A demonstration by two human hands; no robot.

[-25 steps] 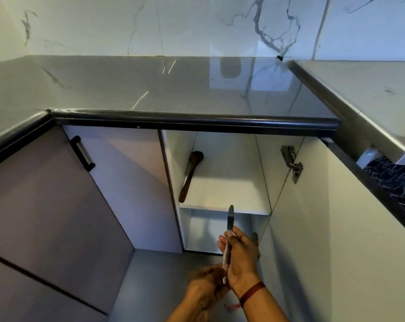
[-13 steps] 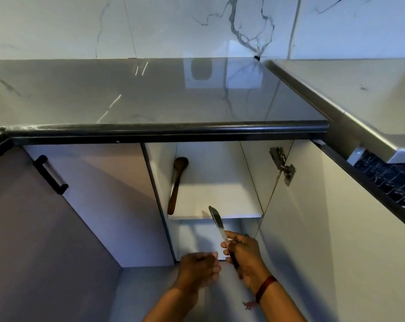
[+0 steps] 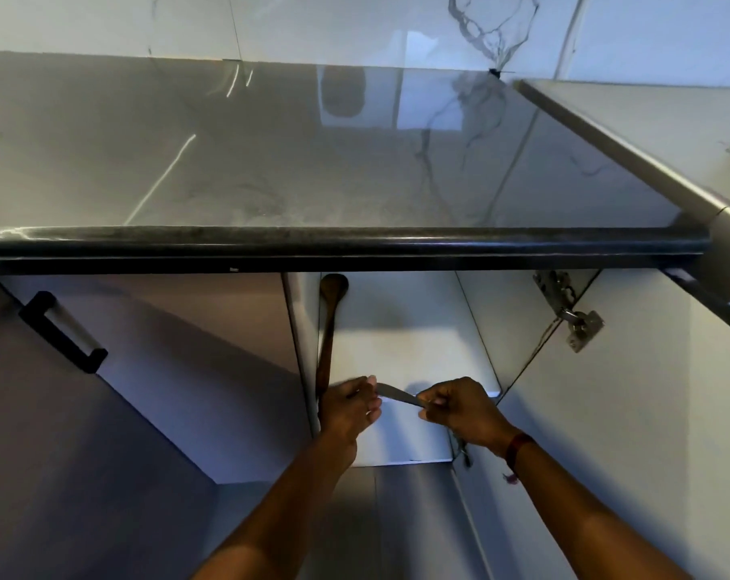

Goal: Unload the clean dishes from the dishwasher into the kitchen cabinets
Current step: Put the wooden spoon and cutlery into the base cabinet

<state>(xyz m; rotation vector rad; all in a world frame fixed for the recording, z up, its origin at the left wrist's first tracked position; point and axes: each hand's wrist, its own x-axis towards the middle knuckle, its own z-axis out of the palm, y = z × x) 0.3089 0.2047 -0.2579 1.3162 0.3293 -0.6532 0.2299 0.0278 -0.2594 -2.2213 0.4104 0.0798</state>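
Knife [image 3: 398,398] is held betw. both hands [image 3: 352,406], in front of the open lower cabinet and just above the front edge of its upper shelf [image 3: 417,353]. It lies roughly level, blade pointing left. Right hand [image 3: 459,412] is closed round the handle end, fingers curled over it, with a red band [image 3: 518,447] on that wrist. Left hand's fingers are curled at the blade tip, thumb above it. They meet the metal, but can't tell whether it really pinches.

Wooden spoon [image 3: 329,324] lies inside on the same shelf along the left wall, bowl end to the back. Its handle end is hidden behind the left hand.

Cabinet door [image 3: 631,412] stands swung open on the right, metal hinge [image 3: 570,313] showing near its top. Above runs the glossy grey worktop [image 3: 313,161] w/ a dark rounded front edge. To the left is a closed door w/ a black bar handle [image 3: 62,332].
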